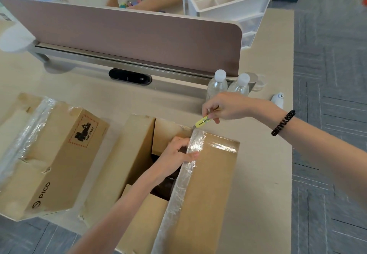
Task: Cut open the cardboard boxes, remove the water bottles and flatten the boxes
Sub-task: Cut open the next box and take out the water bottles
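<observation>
1. On your left, a shut box (53, 154) sits on the table (89, 95). Clear tape (25, 128) runs along its top, and the side says PICO.
2. In the middle is the open box (210, 184). Its left flap stands up. It is dark inside, so you cannot tell what is in there.
3. Your left hand (174, 156) reaches over the open box. Its fingers curl round the taped edge of the right flap and hold it.
4. Your right hand (224, 106) is just past the far side of the open box. It pinches a small yellow cutter (202, 122). The cutter's tip touches the far end of the taped edge.
5. Two water bottles (217, 85) with white caps stand side by side on the table, just behind your right hand.
6. A black coil band (283, 122) sits on your right wrist.
</observation>
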Available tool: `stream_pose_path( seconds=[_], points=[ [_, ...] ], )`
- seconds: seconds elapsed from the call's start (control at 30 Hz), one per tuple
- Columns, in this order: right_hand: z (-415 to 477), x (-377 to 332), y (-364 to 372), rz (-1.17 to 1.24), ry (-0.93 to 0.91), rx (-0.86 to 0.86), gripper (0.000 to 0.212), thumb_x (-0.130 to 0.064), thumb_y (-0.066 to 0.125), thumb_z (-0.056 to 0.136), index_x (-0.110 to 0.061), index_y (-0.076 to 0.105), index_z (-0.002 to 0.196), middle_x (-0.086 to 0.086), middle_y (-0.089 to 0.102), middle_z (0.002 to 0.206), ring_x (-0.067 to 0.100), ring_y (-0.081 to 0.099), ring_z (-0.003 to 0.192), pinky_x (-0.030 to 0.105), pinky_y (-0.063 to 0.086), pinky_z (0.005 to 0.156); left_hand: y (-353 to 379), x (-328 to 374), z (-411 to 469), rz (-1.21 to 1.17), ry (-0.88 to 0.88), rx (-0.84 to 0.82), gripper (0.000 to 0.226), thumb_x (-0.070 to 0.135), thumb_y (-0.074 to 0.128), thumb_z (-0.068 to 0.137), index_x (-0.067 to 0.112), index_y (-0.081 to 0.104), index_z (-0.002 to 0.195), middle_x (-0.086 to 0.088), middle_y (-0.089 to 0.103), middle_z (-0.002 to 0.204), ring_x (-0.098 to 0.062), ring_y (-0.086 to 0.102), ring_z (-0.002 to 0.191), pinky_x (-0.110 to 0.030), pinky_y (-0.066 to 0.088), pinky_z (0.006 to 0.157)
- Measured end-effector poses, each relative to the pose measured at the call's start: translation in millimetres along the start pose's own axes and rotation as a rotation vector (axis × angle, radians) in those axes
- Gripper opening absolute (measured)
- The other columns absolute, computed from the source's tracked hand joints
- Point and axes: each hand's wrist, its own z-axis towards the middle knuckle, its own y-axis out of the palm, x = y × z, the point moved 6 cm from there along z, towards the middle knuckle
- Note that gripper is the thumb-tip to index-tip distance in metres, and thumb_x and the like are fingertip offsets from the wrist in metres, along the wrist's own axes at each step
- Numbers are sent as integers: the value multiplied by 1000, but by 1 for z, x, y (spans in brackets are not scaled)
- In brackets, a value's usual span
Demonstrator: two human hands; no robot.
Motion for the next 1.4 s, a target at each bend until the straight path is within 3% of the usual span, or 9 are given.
stream_pose_path(
  seconds=[0.17,0.37,0.5,0.6,0.73,0.9,1.1,1.3,1.4],
  points=[
    [2,-6,0,-80,-1,-31,14,-14,57,93,-25,66,94,-11,68,68,-4,54,70,30,43,65,2,2,-1,9,-2,1,13,16,69,89,23,70,99,-7,49,126,-11,46,116,-6,42,73],
    [-1,-21,-7,-293,-38,-29,24,-5,51,87,-24,64,95,-7,60,76,13,49,73,29,34,58,2,1,-1,17,-28,-29,14,17,69,90,25,69,101,-2,48,125,-11,45,120,-22,43,91],
    [-4,-19,-6,-342,-47,1,26,-5,50,88,-28,62,91,-13,56,73,6,47,69,30,34,57,4,3,-3,33,-37,-46,13,15,67,91,24,68,100,1,47,126,-9,43,120,-8,44,77],
    [-7,-15,-3,-303,-46,-10,20,-9,51,91,-25,63,93,-6,62,78,15,52,74,32,38,62,6,3,-3,35,-35,-57,14,15,67,91,21,69,104,0,46,126,-10,44,120,-3,44,70],
    [-14,-8,-1,-242,-34,1,16,-10,51,93,-22,62,95,-2,61,78,10,49,70,31,36,61,8,3,-3,29,-35,-46,12,16,67,92,26,67,98,3,48,124,-9,43,120,-2,42,71],
    [-23,-6,1,-239,-29,40,18,-8,50,92,-22,61,93,-7,56,73,7,48,70,33,37,63,7,-1,-2,-24,-25,-13,17,11,66,91,6,65,107,-3,49,126,-3,47,109,-2,43,69],
    [-28,-5,4,-231,-44,85,18,-7,50,91,-22,60,93,-3,59,76,15,50,73,35,39,62,6,-1,-1,-34,-24,-1,21,7,66,91,-1,63,110,-4,50,126,-1,50,101,-3,44,69],
    [-38,-7,22,-174,-24,1,20,-9,52,92,-23,64,97,-7,65,84,12,54,80,32,42,69,2,-2,-3,-33,-19,-23,19,13,68,89,5,64,106,-2,53,125,-10,53,112,-7,45,73],
    [-49,1,20,-85,36,155,15,-13,54,92,-22,65,97,-16,58,69,4,51,70,33,44,70,-2,-1,-3,18,11,-13,24,10,67,90,-5,60,107,-5,51,127,-9,49,113,-3,43,70]
  ],
)
